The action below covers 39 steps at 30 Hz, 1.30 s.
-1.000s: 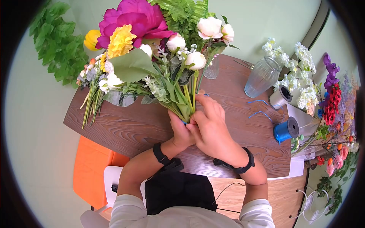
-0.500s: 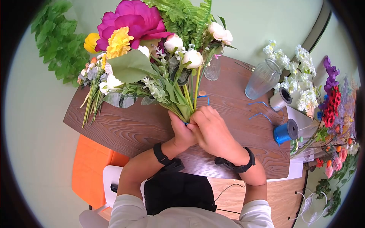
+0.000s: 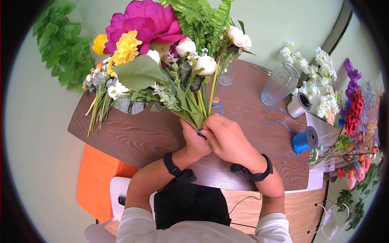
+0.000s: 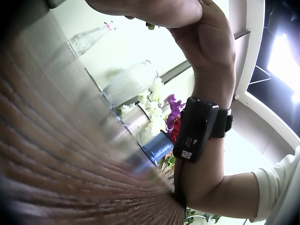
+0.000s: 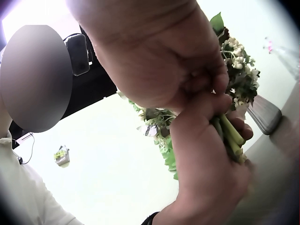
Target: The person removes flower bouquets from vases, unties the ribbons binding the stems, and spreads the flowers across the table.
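Note:
In the head view my left hand (image 3: pixel 195 141) grips the bouquet's gathered green stems (image 3: pixel 197 113) from below. My right hand (image 3: pixel 227 135) meets it at the binding point, fingers curled and pinching a thin blue ribbon (image 3: pixel 217 107) whose tail sticks out beyond the knuckles. A bit of blue also shows between the hands at the stems. The bouquet fans out above with a large magenta flower (image 3: pixel 144 22), a yellow flower (image 3: pixel 127 46), white buds (image 3: pixel 206 65) and fern leaves (image 3: pixel 202 16). Cut stem ends (image 5: pixel 233 136) poke from the left fist in the right wrist view.
A clear glass vase (image 3: pixel 280 83), a white ribbon spool (image 3: pixel 299 105) and a blue ribbon spool (image 3: pixel 304 140) stand on the right of the wooden table (image 3: pixel 251 162). A small flower bunch (image 3: pixel 97 101) lies at the left. A smaller glass bottle (image 3: pixel 227 75) stands behind the bouquet.
My right hand has drawn its extended fingers in from the stems and shifted slightly down and right, curling near the left thumb. The blue ribbon tail shows more. The left hand stays put.

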{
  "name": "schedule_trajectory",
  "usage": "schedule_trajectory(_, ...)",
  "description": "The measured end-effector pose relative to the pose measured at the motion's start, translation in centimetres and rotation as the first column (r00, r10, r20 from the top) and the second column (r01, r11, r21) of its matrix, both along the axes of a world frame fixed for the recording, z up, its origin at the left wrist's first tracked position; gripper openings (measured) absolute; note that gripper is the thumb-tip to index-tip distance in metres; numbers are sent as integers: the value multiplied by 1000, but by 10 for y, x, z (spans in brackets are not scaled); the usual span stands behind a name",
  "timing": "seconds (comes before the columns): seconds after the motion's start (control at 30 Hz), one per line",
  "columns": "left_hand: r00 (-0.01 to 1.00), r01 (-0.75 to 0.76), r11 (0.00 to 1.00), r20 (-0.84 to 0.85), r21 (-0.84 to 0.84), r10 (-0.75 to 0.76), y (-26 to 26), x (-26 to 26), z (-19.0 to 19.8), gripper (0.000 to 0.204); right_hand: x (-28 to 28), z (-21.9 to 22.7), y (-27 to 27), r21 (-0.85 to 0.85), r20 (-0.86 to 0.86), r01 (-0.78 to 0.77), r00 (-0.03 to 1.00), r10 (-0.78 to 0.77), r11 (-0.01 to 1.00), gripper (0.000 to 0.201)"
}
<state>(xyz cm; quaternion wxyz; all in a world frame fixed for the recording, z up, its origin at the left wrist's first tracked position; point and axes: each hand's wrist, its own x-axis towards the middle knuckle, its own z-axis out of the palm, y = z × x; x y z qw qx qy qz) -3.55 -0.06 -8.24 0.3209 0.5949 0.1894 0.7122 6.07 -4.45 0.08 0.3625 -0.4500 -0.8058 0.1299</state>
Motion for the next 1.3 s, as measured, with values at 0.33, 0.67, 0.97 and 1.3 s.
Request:
schedule_trajectory(0.33, 999, 40, 998, -19, 49, -39, -2, 2, 14, 74, 5, 0, 5, -85, -1, -51, 999, 51, 995, 13)
schedule_trajectory(0.67, 995, 71, 997, -63, -4, -71, -1, -2, 0, 77, 6, 7, 3, -138, -4, -43, 999, 43, 989, 22)
schedule_trajectory(0.97, 991, 115, 993, -70, 5, -115, -2, -1, 6, 80, 7, 6, 3, -129, -47, -49, 998, 43, 991, 23)
schedule_trajectory(1.3, 996, 79, 997, -39, -20, -80, 0, -1, 0, 85, 7, 3, 4, -109, -41, -74, 997, 70, 991, 17)
